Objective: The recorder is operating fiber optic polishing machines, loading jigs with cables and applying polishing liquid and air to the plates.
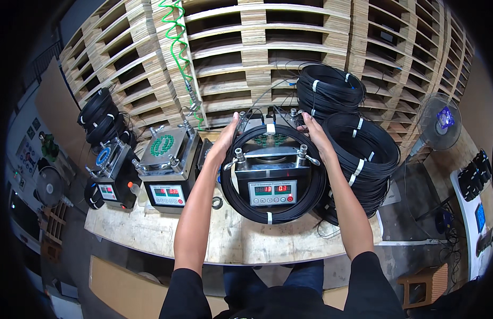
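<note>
Between my hands is a coil of black cable (pixel 269 218) tied with white bands. It rings the front of a tabletop polishing machine (pixel 272 175), whose panel and red digital display show through the loop. My left hand (pixel 226 139) grips the coil's upper left side, and my right hand (pixel 316 138) its upper right. Both thumbs point up, while the other fingers are mostly hidden behind the coil. Thin cable ends rise above the loop near metal corner posts. On the machine's top, a plate with green pieces (pixel 269 140) is partly covered by the coil.
Stacked black cable coils (pixel 358 154) stand at the right. Left are a second machine (pixel 166 165), a third machine (pixel 111 173) and an orange-capped bottle (pixel 135 189). A black ring (pixel 217 202) lies on the wooden table (pixel 161 234). Pallets (pixel 289 45) rise behind; a fan (pixel 440 122) is at right.
</note>
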A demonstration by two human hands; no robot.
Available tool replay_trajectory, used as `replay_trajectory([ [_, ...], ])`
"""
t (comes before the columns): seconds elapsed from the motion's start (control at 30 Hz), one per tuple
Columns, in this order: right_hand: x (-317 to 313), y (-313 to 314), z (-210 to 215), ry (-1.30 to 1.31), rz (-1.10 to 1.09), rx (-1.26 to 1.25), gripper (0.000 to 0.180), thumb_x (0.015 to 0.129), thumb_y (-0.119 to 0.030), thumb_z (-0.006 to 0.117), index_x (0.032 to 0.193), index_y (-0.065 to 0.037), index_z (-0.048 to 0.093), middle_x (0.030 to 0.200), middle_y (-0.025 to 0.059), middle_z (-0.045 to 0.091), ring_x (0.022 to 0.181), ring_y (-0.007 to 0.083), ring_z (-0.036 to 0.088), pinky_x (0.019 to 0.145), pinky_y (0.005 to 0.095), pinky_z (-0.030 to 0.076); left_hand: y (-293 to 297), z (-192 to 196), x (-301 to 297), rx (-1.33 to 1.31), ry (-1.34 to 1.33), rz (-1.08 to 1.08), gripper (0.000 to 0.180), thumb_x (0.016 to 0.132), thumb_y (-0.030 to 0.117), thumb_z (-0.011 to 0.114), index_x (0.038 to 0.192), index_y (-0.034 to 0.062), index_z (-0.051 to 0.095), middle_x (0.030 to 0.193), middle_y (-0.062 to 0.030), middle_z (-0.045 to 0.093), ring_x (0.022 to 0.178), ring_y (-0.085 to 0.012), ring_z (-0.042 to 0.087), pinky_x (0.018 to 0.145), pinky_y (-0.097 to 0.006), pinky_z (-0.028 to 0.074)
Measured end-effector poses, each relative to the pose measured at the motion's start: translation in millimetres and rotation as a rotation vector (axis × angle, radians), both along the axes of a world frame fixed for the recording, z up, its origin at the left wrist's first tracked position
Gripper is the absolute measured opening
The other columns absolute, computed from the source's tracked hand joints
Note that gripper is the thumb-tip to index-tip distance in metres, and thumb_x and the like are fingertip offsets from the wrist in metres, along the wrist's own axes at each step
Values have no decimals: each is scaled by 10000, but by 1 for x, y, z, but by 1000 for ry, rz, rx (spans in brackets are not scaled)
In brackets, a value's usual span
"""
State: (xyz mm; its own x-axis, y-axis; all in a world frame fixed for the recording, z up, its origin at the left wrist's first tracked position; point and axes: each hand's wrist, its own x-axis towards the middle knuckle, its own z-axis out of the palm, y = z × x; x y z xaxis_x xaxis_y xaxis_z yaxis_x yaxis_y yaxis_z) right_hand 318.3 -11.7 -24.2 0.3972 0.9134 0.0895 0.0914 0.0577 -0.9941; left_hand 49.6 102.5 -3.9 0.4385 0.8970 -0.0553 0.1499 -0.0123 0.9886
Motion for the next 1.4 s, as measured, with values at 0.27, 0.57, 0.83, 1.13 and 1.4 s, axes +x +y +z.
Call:
replay_trajectory([
  [0.27, 4, 1, -5, 54, 16, 42, 626, 993, -587, 450, 1346, -84, 570, 950, 50, 633, 702, 75, 503, 671, 217, 418, -9, 4, 1, -21, -5, -49, 938, 870, 801, 420, 1381, 23, 537, 1269, -121, 581, 1025, -183, 524, 952, -305, 397],
  [0.57, 6, 4, -7, -9, 35, 17, 678, 993, -613, 417, 1371, -63, 539, 987, 84, 655, 830, 112, 569, 825, 246, 443, 4, -4, 0, -20, 55, -58, 941, 878, 806, 383, 1361, 18, 560, 1338, -142, 556, 1156, -209, 501, 1039, -326, 354],
  [0.83, 7, 0, -5, 8, 50, 35, 667, 994, -610, 420, 1359, -65, 542, 939, 55, 640, 811, 99, 560, 797, 242, 445, 0, -2, 4, -16, 16, -69, 960, 892, 780, 403, 1397, -30, 500, 1426, -143, 511, 1257, -215, 465, 1088, -317, 316],
  [1.13, 8, 6, -5, -48, 56, 85, 537, 1033, -479, 450, 1318, -37, 562, 932, 8, 609, 805, 78, 549, 783, 230, 446, -1, -3, 0, 59, 34, -34, 853, 917, 736, 429, 1313, -3, 587, 1277, -122, 590, 1145, -201, 503, 1027, -304, 352],
  [1.4, 50, 1, 80, -761, 281, -304, 525, 1005, -440, 511, 1000, 54, 689, 825, 130, 706, 692, 193, 689, 641, 313, 556, 2, -5, -2, 173, 45, -37, 705, 946, 653, 473, 1204, 22, 656, 992, -75, 641, 879, -163, 519, 837, -281, 416],
])
